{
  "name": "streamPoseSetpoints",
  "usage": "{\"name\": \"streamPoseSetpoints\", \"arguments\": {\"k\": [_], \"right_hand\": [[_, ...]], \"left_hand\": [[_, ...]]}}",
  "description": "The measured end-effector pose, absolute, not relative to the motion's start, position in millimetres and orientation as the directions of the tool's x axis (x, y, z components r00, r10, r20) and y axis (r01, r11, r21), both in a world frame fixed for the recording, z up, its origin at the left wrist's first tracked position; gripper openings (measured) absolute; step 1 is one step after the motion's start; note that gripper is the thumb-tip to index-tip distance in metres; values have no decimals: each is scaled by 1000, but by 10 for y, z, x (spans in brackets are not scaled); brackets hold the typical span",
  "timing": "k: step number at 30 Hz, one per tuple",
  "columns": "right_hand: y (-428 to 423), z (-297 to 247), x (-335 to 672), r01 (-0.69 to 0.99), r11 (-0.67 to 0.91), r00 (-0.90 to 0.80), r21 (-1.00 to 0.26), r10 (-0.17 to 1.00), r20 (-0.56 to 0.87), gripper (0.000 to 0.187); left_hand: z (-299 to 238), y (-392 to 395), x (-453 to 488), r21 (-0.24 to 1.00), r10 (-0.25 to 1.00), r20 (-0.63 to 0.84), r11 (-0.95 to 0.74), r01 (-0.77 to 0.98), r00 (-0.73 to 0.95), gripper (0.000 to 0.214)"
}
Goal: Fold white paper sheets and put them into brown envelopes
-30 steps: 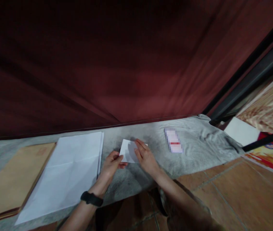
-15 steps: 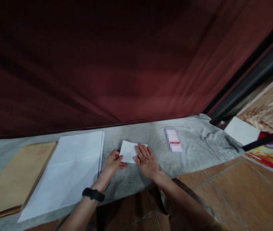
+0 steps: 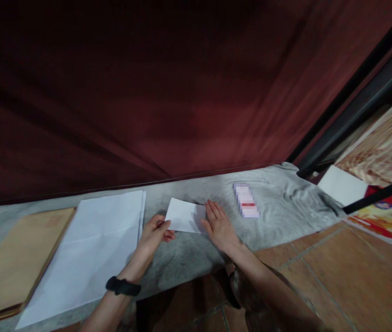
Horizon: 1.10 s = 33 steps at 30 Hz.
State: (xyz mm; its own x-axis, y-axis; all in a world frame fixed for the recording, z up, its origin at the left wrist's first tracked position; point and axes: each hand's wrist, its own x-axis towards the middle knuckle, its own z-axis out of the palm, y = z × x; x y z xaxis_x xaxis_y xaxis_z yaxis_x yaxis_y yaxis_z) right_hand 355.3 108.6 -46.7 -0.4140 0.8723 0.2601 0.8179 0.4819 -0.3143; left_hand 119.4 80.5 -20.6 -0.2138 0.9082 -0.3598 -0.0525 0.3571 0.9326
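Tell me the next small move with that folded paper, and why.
Probably sweep the right hand across the folded paper to flatten it: that hand lies open at its right edge on the grey cloth, while the left hand pinches the near-left corner.

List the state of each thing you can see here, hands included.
folded paper, folded small, lying flat
left hand, pinching the paper's near corner
right hand, open, palm down at the paper's right edge
white sheets, stacked flat, creased
grey cloth, spread out, wrinkled
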Motion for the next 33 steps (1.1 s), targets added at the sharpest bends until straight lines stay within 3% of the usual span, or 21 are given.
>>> {"name": "streamPoseSetpoints", "arguments": {"k": [3, 6, 9, 12, 15, 18, 21, 25, 29, 33], "right_hand": [[993, -359, 3393, 663, 657, -578, -359, 754, 312, 68], [940, -328, 3270, 597, 678, -586, -429, 733, 344, 60], [984, -305, 3215, 453, 533, -418, -715, 835, 358, 49], [1055, -273, 3158, 41, 232, -192, -972, 956, 220, 31], [1082, -256, 3084, -422, -62, -145, -905, 989, -1, 25], [1083, -257, 3057, -637, -196, -144, -745, 980, -135, 29], [1085, -273, 3083, -640, -213, -114, -739, 977, -182, 34], [1066, -345, 3109, -465, -231, -111, -854, 973, -202, 36], [1102, -437, 3183, -322, -264, -116, -909, 964, -239, 40], [1263, -497, 3373, -143, -250, -38, -958, 968, -247, 38]], "left_hand": [[-108, 782, 1250, 948, 931, -310, 288, -135, -195, 39], [-33, 761, 1317, 941, 951, -276, 237, -241, -143, 42], [6, 766, 1353, 917, 967, -238, 194, -348, -88, 50], [-28, 777, 1382, 894, 961, -262, 209, -397, -85, 59], [-128, 762, 1440, 887, 939, -336, 288, -360, -76, 60], [-221, 731, 1506, 891, 919, -358, 285, -355, -162, 51], [-263, 715, 1550, 865, 912, -378, 287, -411, -160, 50], [-291, 738, 1555, 840, 906, -412, 336, -426, -97, 48], [-316, 812, 1435, 945, 925, -315, 285, -160, -212, 47], [-342, 895, 1248, 959, 947, -219, 254, 127, -234, 39]]}}
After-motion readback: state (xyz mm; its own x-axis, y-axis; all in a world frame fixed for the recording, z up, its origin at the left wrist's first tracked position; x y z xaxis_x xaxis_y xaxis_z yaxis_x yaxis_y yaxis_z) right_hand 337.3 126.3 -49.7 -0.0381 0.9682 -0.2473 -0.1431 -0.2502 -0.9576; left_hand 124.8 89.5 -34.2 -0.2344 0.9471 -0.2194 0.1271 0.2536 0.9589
